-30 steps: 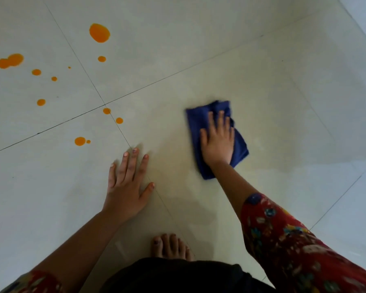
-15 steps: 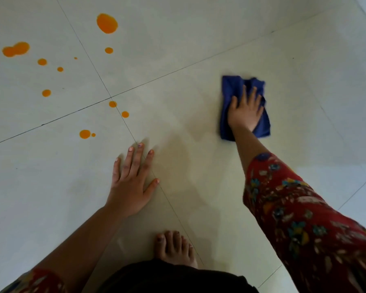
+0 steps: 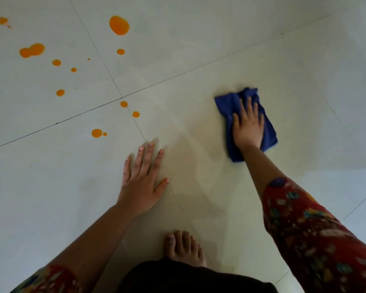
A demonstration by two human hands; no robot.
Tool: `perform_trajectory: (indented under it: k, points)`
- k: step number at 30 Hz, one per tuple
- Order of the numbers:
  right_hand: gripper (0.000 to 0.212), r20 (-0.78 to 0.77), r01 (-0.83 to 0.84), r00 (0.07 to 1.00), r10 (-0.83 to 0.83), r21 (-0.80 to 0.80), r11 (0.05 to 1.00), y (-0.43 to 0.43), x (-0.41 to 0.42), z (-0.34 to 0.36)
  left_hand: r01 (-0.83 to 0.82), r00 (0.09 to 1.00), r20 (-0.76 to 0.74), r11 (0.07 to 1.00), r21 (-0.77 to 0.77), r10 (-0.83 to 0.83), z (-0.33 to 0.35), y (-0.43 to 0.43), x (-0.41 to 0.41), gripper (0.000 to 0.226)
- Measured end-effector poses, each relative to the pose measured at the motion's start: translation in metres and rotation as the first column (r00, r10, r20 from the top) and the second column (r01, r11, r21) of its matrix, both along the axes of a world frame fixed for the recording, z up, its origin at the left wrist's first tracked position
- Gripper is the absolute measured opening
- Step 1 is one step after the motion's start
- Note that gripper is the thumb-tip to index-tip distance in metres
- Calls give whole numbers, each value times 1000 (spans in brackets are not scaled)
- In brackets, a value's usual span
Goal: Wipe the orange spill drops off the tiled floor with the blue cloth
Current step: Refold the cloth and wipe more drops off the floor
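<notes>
Head view, single entry.

- Tiled floor (image 3: 199,39): pale, glossy tiles, divided by thin dark grout lines that cross left of centre. A faint damp sheen is seen on the tile between the two hands.
- Orange spill drops (image 3: 119,25): scattered over the upper left of the floor, all unwiped. The largest drop is placed at the top. A double blob (image 3: 32,50) is found far left, with several small drops below it. Two small drops (image 3: 124,104) are set right by the grout crossing. The nearest drop (image 3: 97,133) lies just beyond the left fingertips, not touched.
- Blue cloth (image 3: 227,102): crumpled, laid flat on the floor at right of centre, well apart from every drop.
- Right hand (image 3: 248,127): pressed palm-down on the cloth, fingers straight and slightly spread; nothing is gripped. The cloth is seen around all sides of the hand.
- Left hand (image 3: 142,182): laid flat on the bare tile, fingers spread, across a grout line; nothing is held.
- Hands: kept well apart, with bare tile between them.
- Red patterned sleeve (image 3: 315,235): worn on the right forearm.
- Bare foot (image 3: 183,248): planted on the tile at bottom centre, below the left hand, partly covered by a dark garment (image 3: 188,278).
</notes>
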State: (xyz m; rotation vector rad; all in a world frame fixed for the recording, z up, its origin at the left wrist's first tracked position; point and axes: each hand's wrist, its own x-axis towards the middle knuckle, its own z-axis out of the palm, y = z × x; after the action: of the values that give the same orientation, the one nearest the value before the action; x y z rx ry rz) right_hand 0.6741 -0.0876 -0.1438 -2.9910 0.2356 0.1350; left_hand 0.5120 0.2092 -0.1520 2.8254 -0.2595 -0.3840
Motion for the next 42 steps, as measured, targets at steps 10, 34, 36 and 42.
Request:
perform_trajectory:
  k: [10, 34, 36, 42]
  points:
    - [52, -88, -705, 705, 704, 17, 709, -13, -149, 7, 66, 995, 85, 990, -123, -55, 10, 25, -19, 59]
    - [58, 14, -862, 506, 863, 56, 504, 162, -120, -5, -511, 826, 182, 845, -156, 533, 13, 144, -11, 60]
    - [60, -32, -970, 231, 972, 65, 233, 141, -140, -1, -514, 826, 181, 845, -149, 534, 12, 148, -5, 61]
    - [63, -34, -729, 684, 729, -12, 684, 94, -42, -2, -611, 768, 173, 787, -91, 616, -4, 151, -2, 60]
